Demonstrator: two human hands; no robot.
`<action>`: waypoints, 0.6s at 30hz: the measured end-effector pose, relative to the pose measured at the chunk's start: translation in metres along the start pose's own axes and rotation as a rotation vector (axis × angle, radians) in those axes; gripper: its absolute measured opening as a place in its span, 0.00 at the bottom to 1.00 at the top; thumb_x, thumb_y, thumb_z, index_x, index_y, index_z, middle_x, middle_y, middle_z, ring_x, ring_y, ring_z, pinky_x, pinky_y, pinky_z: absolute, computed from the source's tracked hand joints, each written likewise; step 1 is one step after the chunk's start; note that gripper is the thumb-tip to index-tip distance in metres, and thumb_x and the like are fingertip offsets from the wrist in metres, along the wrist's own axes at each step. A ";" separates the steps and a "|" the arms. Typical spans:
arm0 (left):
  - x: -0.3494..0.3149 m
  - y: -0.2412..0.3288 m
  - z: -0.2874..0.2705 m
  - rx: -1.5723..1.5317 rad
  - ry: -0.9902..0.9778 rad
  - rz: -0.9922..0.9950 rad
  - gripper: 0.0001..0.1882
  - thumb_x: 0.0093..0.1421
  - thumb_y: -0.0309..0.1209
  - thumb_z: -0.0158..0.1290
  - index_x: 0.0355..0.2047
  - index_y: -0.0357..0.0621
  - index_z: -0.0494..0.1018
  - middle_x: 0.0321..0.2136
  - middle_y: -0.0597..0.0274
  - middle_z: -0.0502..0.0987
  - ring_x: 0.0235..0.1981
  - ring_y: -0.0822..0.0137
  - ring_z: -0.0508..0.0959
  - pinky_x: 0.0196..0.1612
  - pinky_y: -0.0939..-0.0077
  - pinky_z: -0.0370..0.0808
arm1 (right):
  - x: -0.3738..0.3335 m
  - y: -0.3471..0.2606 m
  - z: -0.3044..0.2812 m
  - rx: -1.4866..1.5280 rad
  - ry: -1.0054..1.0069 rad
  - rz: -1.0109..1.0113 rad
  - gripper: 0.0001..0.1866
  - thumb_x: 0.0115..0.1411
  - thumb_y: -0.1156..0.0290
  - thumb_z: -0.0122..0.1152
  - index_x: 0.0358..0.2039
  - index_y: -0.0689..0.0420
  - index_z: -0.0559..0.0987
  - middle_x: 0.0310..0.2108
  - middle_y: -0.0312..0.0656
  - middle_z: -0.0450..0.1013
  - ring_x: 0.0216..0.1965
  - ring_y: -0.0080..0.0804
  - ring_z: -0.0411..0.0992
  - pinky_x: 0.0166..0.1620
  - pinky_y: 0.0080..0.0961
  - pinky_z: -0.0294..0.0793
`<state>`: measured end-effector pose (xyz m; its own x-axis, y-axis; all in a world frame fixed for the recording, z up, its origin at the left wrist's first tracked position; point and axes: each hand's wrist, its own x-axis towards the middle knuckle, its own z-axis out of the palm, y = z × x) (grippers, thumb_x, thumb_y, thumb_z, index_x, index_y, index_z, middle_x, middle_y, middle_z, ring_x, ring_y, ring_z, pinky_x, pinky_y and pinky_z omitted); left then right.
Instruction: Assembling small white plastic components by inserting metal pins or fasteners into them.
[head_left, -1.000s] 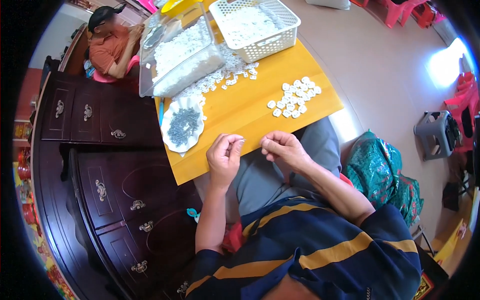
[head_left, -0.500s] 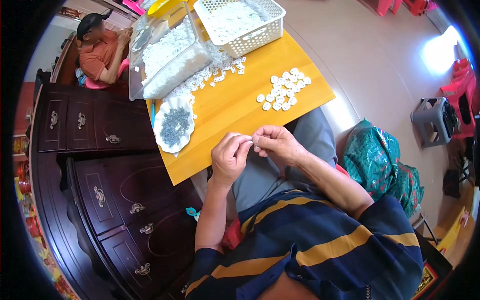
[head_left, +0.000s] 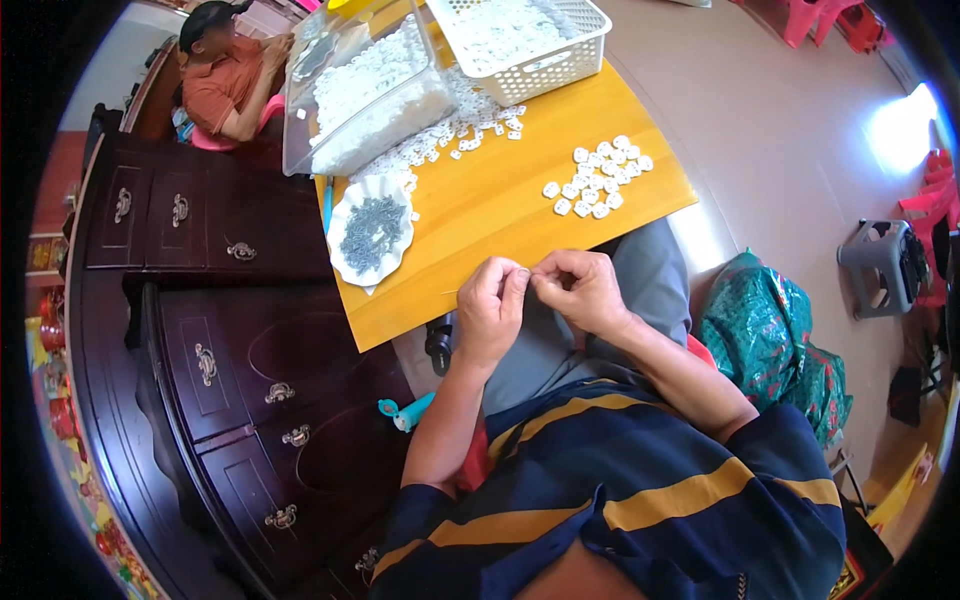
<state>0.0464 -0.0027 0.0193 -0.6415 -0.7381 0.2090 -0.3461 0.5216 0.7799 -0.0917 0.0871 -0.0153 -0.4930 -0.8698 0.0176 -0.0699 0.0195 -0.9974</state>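
Over my lap at the table's near edge, my left hand [head_left: 490,308] and my right hand [head_left: 584,290] are held close together. The thumb and index finger of each are pinched, and whatever they hold is too small to make out. A white wavy-rimmed dish [head_left: 342,232] of small grey metal pieces [head_left: 372,232] stands on the wooden table, left of my hands. To the right, a group of finished-looking white rounded-square pieces [head_left: 598,178] lies spread on the wood. Small loose white pieces [head_left: 462,143] are scattered in front of the containers.
A clear plastic bin [head_left: 390,140] and a white perforated basket [head_left: 545,68], both full of white pieces, stand at the back of the table [head_left: 480,215]. Dark drawers [head_left: 250,340] flank the left. Green bags [head_left: 755,315] and a grey stool [head_left: 875,260] are right. Another person [head_left: 225,85] sits far left.
The whole view has shifted, so the table and its contents appear farther right. My fingertips, touching before, now look slightly apart. Both hands stay pinched.
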 end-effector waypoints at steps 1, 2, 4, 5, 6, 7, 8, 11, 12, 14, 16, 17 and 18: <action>0.000 -0.001 0.000 -0.026 -0.011 -0.036 0.09 0.67 0.29 0.55 0.31 0.38 0.72 0.23 0.50 0.74 0.25 0.51 0.75 0.30 0.64 0.71 | 0.000 0.002 0.000 0.003 -0.007 -0.003 0.04 0.54 0.72 0.68 0.29 0.59 0.84 0.17 0.36 0.74 0.19 0.18 0.70 0.26 0.20 0.72; -0.001 -0.006 0.001 -0.042 0.011 -0.020 0.10 0.68 0.30 0.54 0.31 0.37 0.72 0.22 0.53 0.73 0.23 0.57 0.74 0.29 0.67 0.71 | 0.000 0.003 0.000 0.012 -0.008 -0.004 0.04 0.54 0.73 0.68 0.29 0.59 0.83 0.17 0.36 0.74 0.19 0.18 0.70 0.27 0.20 0.72; -0.003 -0.015 -0.002 -0.123 0.012 -0.101 0.09 0.69 0.30 0.54 0.32 0.37 0.72 0.21 0.56 0.73 0.22 0.62 0.73 0.29 0.69 0.71 | 0.001 0.004 0.002 0.022 -0.012 -0.005 0.04 0.54 0.73 0.68 0.29 0.59 0.83 0.17 0.36 0.74 0.19 0.18 0.70 0.27 0.20 0.72; -0.003 -0.017 -0.003 -0.210 0.005 -0.180 0.09 0.69 0.30 0.54 0.32 0.37 0.72 0.21 0.59 0.73 0.22 0.67 0.73 0.29 0.72 0.70 | 0.002 0.005 0.002 0.048 -0.018 0.008 0.04 0.54 0.73 0.69 0.29 0.59 0.83 0.17 0.35 0.73 0.20 0.16 0.69 0.27 0.19 0.71; -0.003 -0.019 -0.007 -0.240 0.019 -0.202 0.09 0.69 0.29 0.54 0.32 0.37 0.73 0.21 0.65 0.72 0.24 0.75 0.71 0.29 0.77 0.70 | 0.003 0.006 0.002 0.073 -0.023 0.021 0.04 0.55 0.73 0.69 0.29 0.59 0.83 0.17 0.33 0.73 0.20 0.14 0.68 0.27 0.18 0.71; -0.002 -0.023 -0.011 -0.248 0.037 -0.220 0.08 0.69 0.28 0.54 0.32 0.37 0.73 0.22 0.66 0.73 0.24 0.76 0.71 0.30 0.78 0.70 | 0.003 0.008 0.002 0.072 -0.021 0.024 0.04 0.55 0.73 0.69 0.29 0.59 0.83 0.17 0.33 0.73 0.20 0.14 0.68 0.27 0.18 0.71; -0.001 -0.030 -0.016 -0.257 0.055 -0.237 0.07 0.69 0.27 0.53 0.33 0.37 0.73 0.23 0.67 0.74 0.25 0.78 0.71 0.30 0.79 0.70 | 0.004 0.011 0.003 0.137 -0.030 0.080 0.05 0.56 0.72 0.69 0.29 0.60 0.83 0.17 0.30 0.72 0.21 0.12 0.67 0.28 0.17 0.70; 0.004 -0.048 -0.035 -0.280 0.134 -0.246 0.04 0.68 0.25 0.53 0.36 0.37 0.74 0.25 0.69 0.74 0.27 0.80 0.72 0.32 0.83 0.70 | 0.006 0.015 0.002 0.267 -0.050 0.150 0.06 0.59 0.72 0.68 0.30 0.61 0.82 0.19 0.25 0.71 0.23 0.09 0.64 0.29 0.14 0.67; 0.008 -0.051 -0.041 -0.253 0.183 -0.214 0.03 0.68 0.24 0.54 0.36 0.37 0.74 0.25 0.68 0.74 0.27 0.80 0.72 0.32 0.84 0.70 | 0.006 0.016 0.000 0.329 -0.061 0.166 0.06 0.61 0.72 0.67 0.30 0.61 0.82 0.20 0.23 0.70 0.24 0.08 0.62 0.29 0.12 0.65; 0.016 -0.050 -0.058 0.112 0.250 -0.132 0.02 0.67 0.23 0.54 0.36 0.37 0.74 0.25 0.68 0.73 0.27 0.82 0.72 0.32 0.84 0.69 | 0.007 0.015 -0.002 0.346 -0.058 0.169 0.06 0.61 0.73 0.67 0.31 0.62 0.82 0.21 0.23 0.70 0.25 0.08 0.62 0.29 0.12 0.65; 0.020 -0.075 -0.076 0.343 0.348 -0.067 0.03 0.66 0.25 0.54 0.37 0.38 0.76 0.28 0.59 0.78 0.28 0.67 0.78 0.33 0.73 0.74 | 0.006 0.013 -0.001 0.367 -0.072 0.168 0.06 0.62 0.73 0.66 0.32 0.62 0.82 0.23 0.23 0.71 0.25 0.08 0.62 0.30 0.11 0.65; 0.024 -0.080 -0.083 0.457 0.410 0.001 0.04 0.65 0.26 0.54 0.38 0.39 0.76 0.30 0.56 0.79 0.29 0.60 0.80 0.34 0.68 0.76 | 0.006 0.015 0.000 0.393 -0.079 0.171 0.06 0.62 0.73 0.66 0.32 0.62 0.82 0.23 0.23 0.71 0.25 0.08 0.62 0.30 0.11 0.65; 0.025 -0.083 -0.090 0.509 0.433 0.000 0.06 0.65 0.26 0.54 0.40 0.39 0.77 0.34 0.52 0.81 0.33 0.51 0.81 0.37 0.61 0.77 | 0.006 0.016 0.001 0.418 -0.086 0.174 0.05 0.62 0.73 0.66 0.32 0.62 0.81 0.23 0.23 0.71 0.26 0.08 0.62 0.30 0.11 0.65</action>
<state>0.1207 -0.1032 0.0129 -0.3452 -0.7880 0.5098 -0.6941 0.5799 0.4264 -0.0953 0.0818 -0.0308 -0.3911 -0.9095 -0.1408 0.3721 -0.0163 -0.9281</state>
